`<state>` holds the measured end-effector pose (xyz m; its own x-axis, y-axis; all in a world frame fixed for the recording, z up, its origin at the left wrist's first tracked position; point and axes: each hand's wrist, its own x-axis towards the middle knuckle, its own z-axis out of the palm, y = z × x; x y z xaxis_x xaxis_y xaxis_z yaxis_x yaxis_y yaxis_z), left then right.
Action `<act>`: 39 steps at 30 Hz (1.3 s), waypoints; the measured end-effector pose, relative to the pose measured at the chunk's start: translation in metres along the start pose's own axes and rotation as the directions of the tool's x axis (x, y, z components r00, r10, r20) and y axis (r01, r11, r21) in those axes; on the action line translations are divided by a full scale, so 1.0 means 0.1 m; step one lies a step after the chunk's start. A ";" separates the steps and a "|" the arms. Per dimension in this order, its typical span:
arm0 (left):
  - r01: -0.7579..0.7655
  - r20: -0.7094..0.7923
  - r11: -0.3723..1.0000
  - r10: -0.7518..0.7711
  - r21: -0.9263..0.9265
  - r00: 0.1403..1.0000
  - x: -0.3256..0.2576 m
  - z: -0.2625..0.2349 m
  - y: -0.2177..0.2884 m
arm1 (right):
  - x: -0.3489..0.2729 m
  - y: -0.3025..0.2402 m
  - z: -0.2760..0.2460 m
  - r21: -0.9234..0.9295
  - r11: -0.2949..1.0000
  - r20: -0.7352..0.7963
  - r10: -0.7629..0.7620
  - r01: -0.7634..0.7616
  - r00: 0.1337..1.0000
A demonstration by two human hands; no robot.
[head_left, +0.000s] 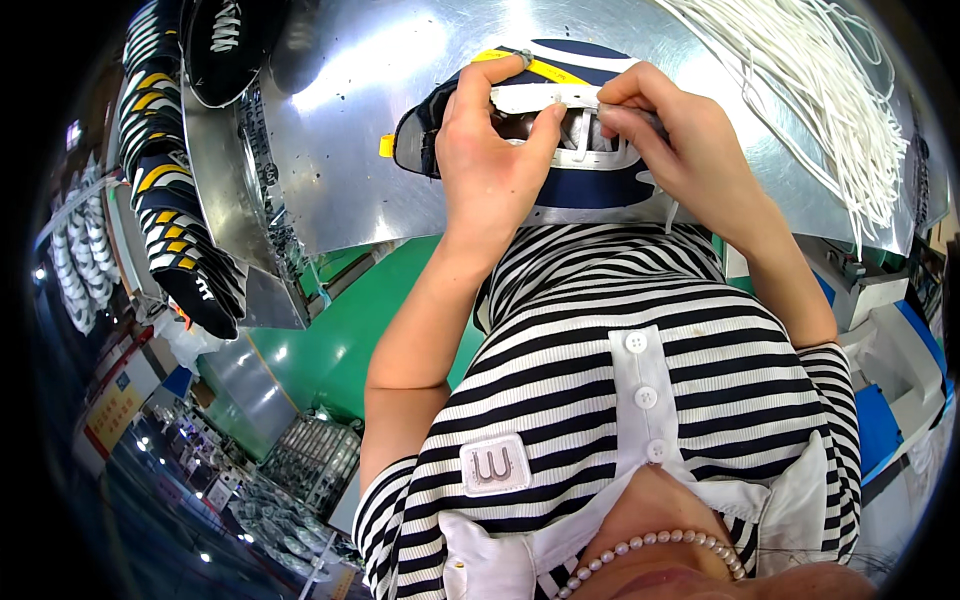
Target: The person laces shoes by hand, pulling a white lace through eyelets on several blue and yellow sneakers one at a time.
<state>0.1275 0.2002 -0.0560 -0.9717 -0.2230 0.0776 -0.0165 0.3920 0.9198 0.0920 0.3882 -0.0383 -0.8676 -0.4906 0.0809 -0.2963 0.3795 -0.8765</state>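
A navy shoe upper (590,190) with white eyelet strips and a yellow heel tab lies on its side at the near edge of the metal table, heel to the left. My left hand (490,165) grips its far white eyelet strip (535,97) between thumb and fingers; the index fingertip has a grey covering. A white shoelace (584,135) crosses the opening between the two strips. At the right end of the opening, my right hand (690,145) pinches thumb and index together on the lace; its tip is hidden. One lace end hangs below this hand.
Loose white laces (810,100) lie in a large bundle on the table's right. Dark shoes (225,50) stand at the far left, beside a long stack of navy, white and yellow uppers (165,190). A metal ledge (230,190) borders the table's left side.
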 end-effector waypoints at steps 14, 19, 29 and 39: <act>0.016 0.063 0.998 -0.012 -0.062 0.998 0.02 0.09 0.03 | 0.13 -0.09 0.24 -0.583 0.812 -0.124 -0.131 0.035 0.984; -0.001 -0.024 0.997 -0.001 -0.072 1.000 0.10 0.12 0.04 | -0.13 -0.20 -0.23 -0.465 0.876 -0.154 0.060 -0.126 0.986; -0.350 0.288 0.858 0.250 0.376 0.924 -0.08 -0.25 0.43 | -0.08 0.29 -0.20 0.022 0.971 -0.271 0.237 -0.240 0.933; -0.434 0.122 0.776 0.429 0.458 0.895 0.33 -0.06 0.16 | -0.66 -0.05 -0.34 -0.024 0.979 0.324 -0.183 0.201 0.928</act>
<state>0.0967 0.1941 -0.0361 -0.9056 0.0774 0.4169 0.3010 0.8099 0.5035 0.1377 0.4452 -0.0228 -0.6218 -0.7789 0.0814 -0.4743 0.2918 -0.8306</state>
